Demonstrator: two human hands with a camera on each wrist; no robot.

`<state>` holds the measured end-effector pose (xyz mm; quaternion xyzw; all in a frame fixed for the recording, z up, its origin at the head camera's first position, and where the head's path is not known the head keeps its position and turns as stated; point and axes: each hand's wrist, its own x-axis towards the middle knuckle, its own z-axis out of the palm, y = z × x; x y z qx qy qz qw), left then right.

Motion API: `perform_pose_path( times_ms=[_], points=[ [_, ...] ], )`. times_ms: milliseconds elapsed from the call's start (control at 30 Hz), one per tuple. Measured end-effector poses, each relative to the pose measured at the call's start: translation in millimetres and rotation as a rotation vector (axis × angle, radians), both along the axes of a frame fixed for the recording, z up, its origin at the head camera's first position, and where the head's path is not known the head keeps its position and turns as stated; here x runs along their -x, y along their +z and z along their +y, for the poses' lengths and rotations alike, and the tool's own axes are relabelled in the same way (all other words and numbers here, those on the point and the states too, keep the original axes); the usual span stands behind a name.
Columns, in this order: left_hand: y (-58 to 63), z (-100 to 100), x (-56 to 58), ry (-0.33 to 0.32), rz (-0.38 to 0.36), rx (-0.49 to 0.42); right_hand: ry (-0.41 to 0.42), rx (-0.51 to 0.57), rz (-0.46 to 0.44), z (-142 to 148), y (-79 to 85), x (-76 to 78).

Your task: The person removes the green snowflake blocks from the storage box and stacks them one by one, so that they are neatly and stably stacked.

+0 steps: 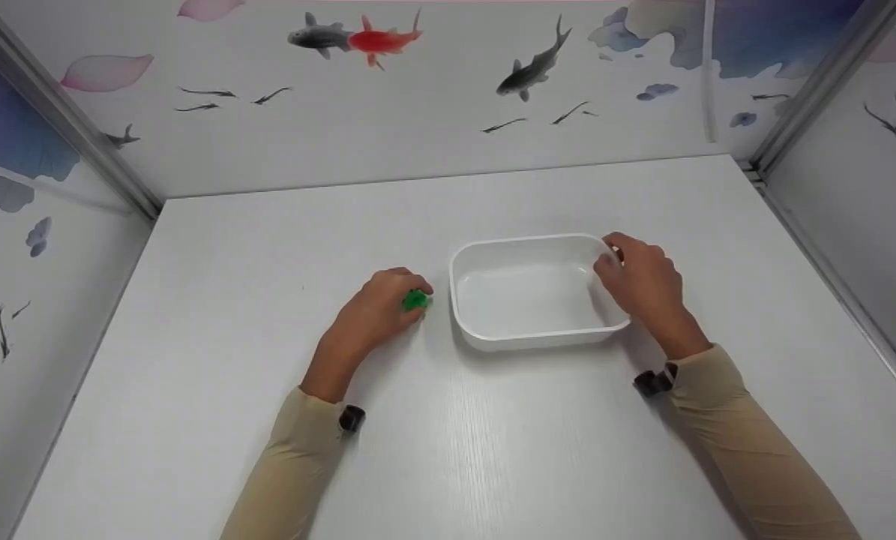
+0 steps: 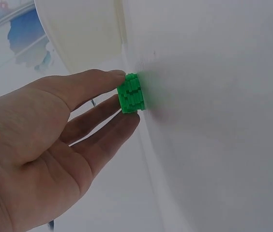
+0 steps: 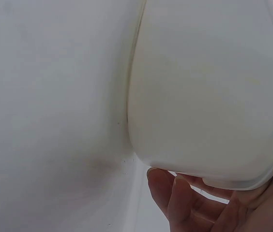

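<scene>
Between thumb and fingertips, my left hand (image 1: 380, 306) pinches a small green piece (image 2: 130, 94) with ridged, stepped sides, held right at the tabletop. In the head view the green piece shows only partly, behind the fingers. Just to its right stands a white rectangular tub (image 1: 537, 341) with rounded corners and nothing inside. My right hand (image 1: 646, 279) grips the tub's right end by the rim. In the right wrist view, curled fingers (image 3: 180, 205) lie against the tub's outer wall (image 3: 206, 92). A small gap separates the left fingertips from the tub's left side.
Both hands work over a white table (image 1: 208, 360) with a faint grain. Behind it rises a white panel (image 1: 418, 105) painted with fish and petals. Side panels meet metal posts (image 1: 80, 112) at the back corners. A small black device (image 1: 352, 418) sits at the left cuff.
</scene>
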<state>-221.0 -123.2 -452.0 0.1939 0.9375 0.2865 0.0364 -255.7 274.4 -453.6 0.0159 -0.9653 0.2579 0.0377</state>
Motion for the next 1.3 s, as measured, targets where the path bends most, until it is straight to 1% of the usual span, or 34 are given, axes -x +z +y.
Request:
perform_pose_path(
  times_ms=[100,233,333,533,667,800,933,1000,1100,1200,1300],
  points=[
    [0.3,1,-0.6,0.006,0.005,0.008,-0.001,-0.004,0.003,0,0.1,-0.4],
    [1.6,1,-1.8,0.03,0.024,0.049,0.001,-0.012,0.015,0,-0.2,-0.4],
    [4.1,0,-3.0,0.056,0.052,0.068,0.008,-0.014,0.017,0,0.1,0.1],
    [9.0,-8,-4.5,0.101,0.114,0.059,0.017,-0.014,0.002,-2,1.9,1.1],
    [12.9,-14,-5.5,0.145,0.154,0.067,0.017,-0.014,-0.002,-2,3.6,1.5],
    [16.9,-23,-5.7,0.202,0.227,0.077,0.007,-0.008,0.003,-2,6.1,1.7],
    [19.6,-30,-4.4,0.25,0.333,0.066,-0.004,-0.003,0.017,-4,8.7,2.2],
    [20.5,-33,-3.5,0.267,0.388,0.063,-0.007,0.004,0.039,-4,9.1,2.6],
    [21.1,-35,-1.6,0.292,0.447,0.083,0.012,0.043,0.107,-4,7.6,4.0],
    [21.5,-34,-0.7,0.32,0.464,0.117,0.083,0.07,0.215,-6,5.9,5.4],
    [21.8,-32,-0.3,0.348,0.455,0.157,0.158,0.032,0.318,-10,5.7,4.5]
  ],
)
